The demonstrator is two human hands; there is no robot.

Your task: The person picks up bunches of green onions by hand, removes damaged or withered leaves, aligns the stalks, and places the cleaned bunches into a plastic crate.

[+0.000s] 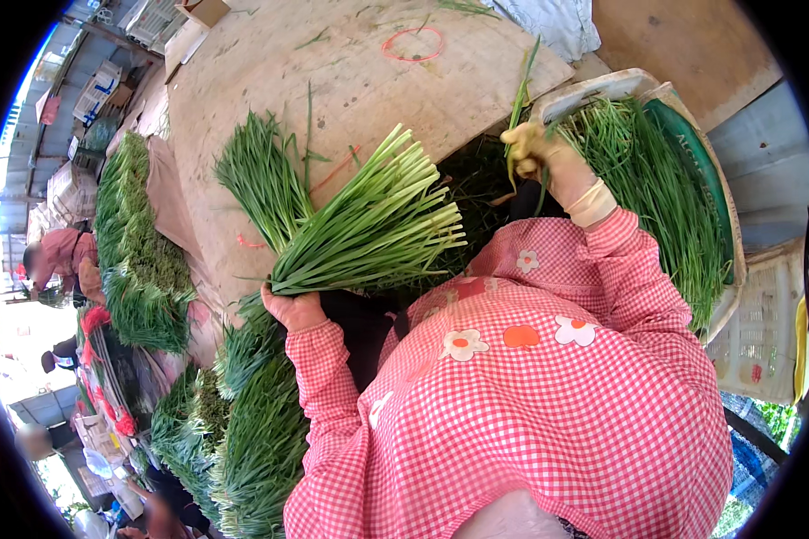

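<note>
My left hand [293, 309] is closed round the leafy end of a bunch of garlic chives [377, 220], whose pale cut stems fan out to the upper right. Another bunch of chives [262, 175] lies on the board tabletop [243, 85] just beyond it. At the right, my gloved right hand [532, 148] is pinched on a few loose chive blades [521, 94], which stick up above the fingers. That hand is beside a pale crate [602, 88] heaped with long chives [643, 171]. Loose trimmings lie in the dark gap below the table's edge.
A red rubber band [413, 45] lies at the far side of the table. Chive piles [256, 440] stand at my left, with another long heap [144, 260] farther off. A person [67, 260] works beyond it. White cloth [548, 27] rests at the back.
</note>
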